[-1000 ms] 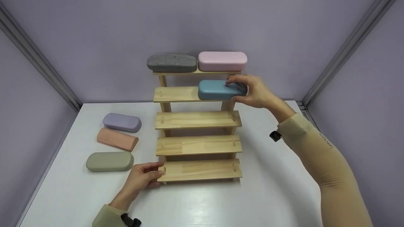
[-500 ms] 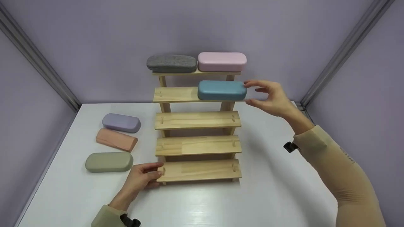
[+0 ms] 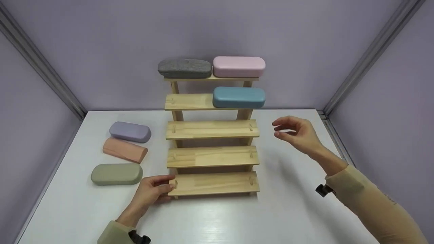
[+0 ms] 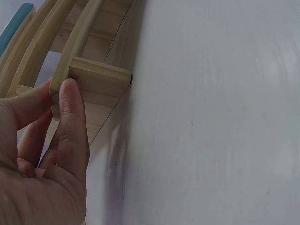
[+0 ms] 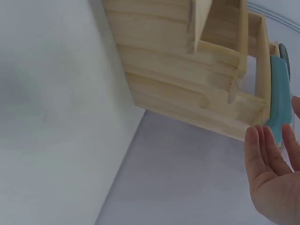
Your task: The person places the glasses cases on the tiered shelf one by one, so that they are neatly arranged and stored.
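We see a white table with a wooden stand. The right hand hangs empty toward the table's right edge — thumb and bent fingers apart. The left hand pinches the lowest step by its left end. The pink case sits on top, at the right; the blue case is one step down, same end. The green case lies near the table's left edge.

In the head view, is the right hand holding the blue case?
No, the right hand is apart from the blue case, which rests on the second-highest shelf.
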